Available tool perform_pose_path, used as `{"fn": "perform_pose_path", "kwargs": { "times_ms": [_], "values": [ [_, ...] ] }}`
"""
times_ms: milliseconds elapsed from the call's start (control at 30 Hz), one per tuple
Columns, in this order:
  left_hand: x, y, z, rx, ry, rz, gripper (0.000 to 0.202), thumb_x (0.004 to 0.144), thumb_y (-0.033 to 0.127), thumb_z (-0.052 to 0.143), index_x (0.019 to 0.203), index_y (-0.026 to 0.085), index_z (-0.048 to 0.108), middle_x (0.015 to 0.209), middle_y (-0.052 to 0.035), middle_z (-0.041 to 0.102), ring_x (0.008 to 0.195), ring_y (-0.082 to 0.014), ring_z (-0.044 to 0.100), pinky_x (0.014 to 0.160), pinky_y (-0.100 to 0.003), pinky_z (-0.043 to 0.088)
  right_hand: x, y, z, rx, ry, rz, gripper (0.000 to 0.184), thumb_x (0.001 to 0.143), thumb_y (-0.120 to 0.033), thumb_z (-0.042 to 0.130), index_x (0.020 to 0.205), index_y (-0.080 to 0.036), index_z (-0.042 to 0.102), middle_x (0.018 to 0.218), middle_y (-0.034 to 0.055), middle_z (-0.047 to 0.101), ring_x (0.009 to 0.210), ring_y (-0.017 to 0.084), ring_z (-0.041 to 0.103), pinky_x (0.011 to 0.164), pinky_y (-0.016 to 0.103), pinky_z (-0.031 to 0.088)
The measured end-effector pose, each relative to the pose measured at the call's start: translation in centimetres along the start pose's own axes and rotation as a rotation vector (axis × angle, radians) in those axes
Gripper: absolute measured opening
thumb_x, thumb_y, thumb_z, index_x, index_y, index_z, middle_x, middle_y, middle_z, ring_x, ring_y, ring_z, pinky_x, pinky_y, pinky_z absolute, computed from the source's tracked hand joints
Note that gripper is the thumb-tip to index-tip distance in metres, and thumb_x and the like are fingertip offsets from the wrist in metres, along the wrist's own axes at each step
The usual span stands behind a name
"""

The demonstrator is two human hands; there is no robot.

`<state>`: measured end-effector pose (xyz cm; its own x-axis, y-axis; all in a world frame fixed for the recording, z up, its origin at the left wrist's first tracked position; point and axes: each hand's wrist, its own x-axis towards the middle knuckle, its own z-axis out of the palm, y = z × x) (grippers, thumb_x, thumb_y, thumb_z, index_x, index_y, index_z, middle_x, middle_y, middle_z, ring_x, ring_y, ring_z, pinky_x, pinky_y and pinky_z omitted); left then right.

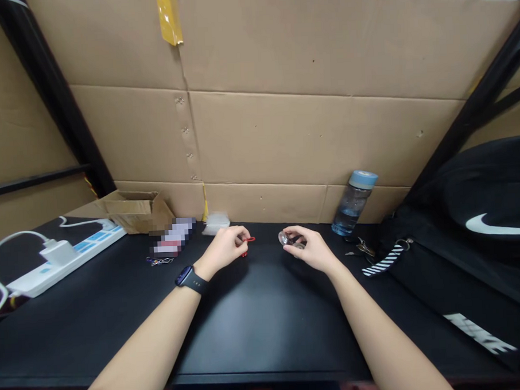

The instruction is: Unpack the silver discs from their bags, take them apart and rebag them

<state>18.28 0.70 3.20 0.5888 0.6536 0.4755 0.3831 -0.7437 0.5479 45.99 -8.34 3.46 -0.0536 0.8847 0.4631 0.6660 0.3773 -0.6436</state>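
Note:
My left hand [226,248] hovers over the black table [265,321], fingers pinched on a small red ring-shaped clip [248,240]. A dark smartwatch [190,279] sits on that wrist. My right hand [310,248] is a little to the right, fingers curled round a small clear, shiny object [288,238] that I cannot name. The two hands are close together but apart, near the back of the table.
A white power strip with a charger [64,256] lies at the left. An open cardboard box [134,211], a blurred item [172,238] and a small white object [215,223] stand behind. A blue-capped water bottle [354,202], keys [364,248] and a black bag [469,249] are at the right. Cardboard walls [283,131] close the back.

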Motion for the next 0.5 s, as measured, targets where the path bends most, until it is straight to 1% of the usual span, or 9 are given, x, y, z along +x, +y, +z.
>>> {"fn": "perform_pose_path", "kwargs": {
  "times_ms": [67,133,233,300,367,500],
  "values": [
    [0.1,0.4,0.5,-0.036,0.033,0.031,0.024,0.077,0.01,0.059,0.094,0.019,0.073,0.088,-0.0022,0.071,0.064,-0.0103,0.064,0.065,-0.022,0.051,-0.1,-0.4,0.9,0.049,0.002,-0.027,0.042,0.076,-0.028,0.075,0.117,-0.025,0.065,0.11,0.0061,0.072,0.094,0.021,0.068,0.08,0.033,0.054],
    [0.1,0.8,0.9,-0.05,0.065,0.061,0.023,0.079,0.011,0.059,0.091,0.02,0.077,0.091,-0.0031,0.071,0.067,-0.0106,0.064,0.066,-0.022,0.051,-0.2,-0.8,1.7,0.11,0.007,-0.035,0.043,0.077,-0.028,0.075,0.119,-0.025,0.064,0.112,0.0067,0.072,0.097,0.021,0.068,0.081,0.034,0.054],
    [0.1,1.6,1.2,-0.078,0.098,0.076,0.018,0.085,0.019,0.061,0.09,0.022,0.078,0.093,-0.004,0.073,0.075,-0.0135,0.067,0.07,-0.024,0.052,-0.4,-1.4,2.7,0.225,0.008,-0.026,0.044,0.078,-0.029,0.074,0.12,-0.025,0.061,0.113,0.0074,0.071,0.099,0.021,0.068,0.082,0.034,0.055],
    [0.0,2.0,1.4,-0.111,0.091,0.063,0.016,0.088,0.027,0.064,0.092,0.022,0.078,0.096,-0.0044,0.075,0.081,-0.016,0.069,0.074,-0.026,0.053,-0.5,-1.7,3.1,0.286,-0.003,-0.018,0.044,0.079,-0.03,0.074,0.12,-0.025,0.06,0.114,0.008,0.07,0.1,0.021,0.068,0.082,0.035,0.055],
    [-0.1,2.2,1.5,-0.144,0.068,0.031,0.018,0.088,0.034,0.065,0.092,0.023,0.078,0.096,-0.0038,0.076,0.083,-0.0174,0.07,0.076,-0.028,0.054,-0.5,-1.9,3.4,0.333,-0.013,-0.005,0.045,0.078,-0.03,0.075,0.12,-0.024,0.061,0.115,0.0087,0.07,0.101,0.022,0.068,0.082,0.035,0.055],
    [-0.2,2.3,2.1,-0.285,0.044,-0.047,0.018,0.087,0.035,0.067,0.097,0.022,0.075,0.091,-0.0027,0.077,0.082,-0.0174,0.071,0.076,-0.027,0.055,-0.5,-2.1,3.7,0.451,-0.012,0.043,0.047,0.076,-0.031,0.078,0.119,-0.023,0.06,0.115,0.0101,0.069,0.101,0.022,0.068,0.082,0.036,0.056]
  ]
}}
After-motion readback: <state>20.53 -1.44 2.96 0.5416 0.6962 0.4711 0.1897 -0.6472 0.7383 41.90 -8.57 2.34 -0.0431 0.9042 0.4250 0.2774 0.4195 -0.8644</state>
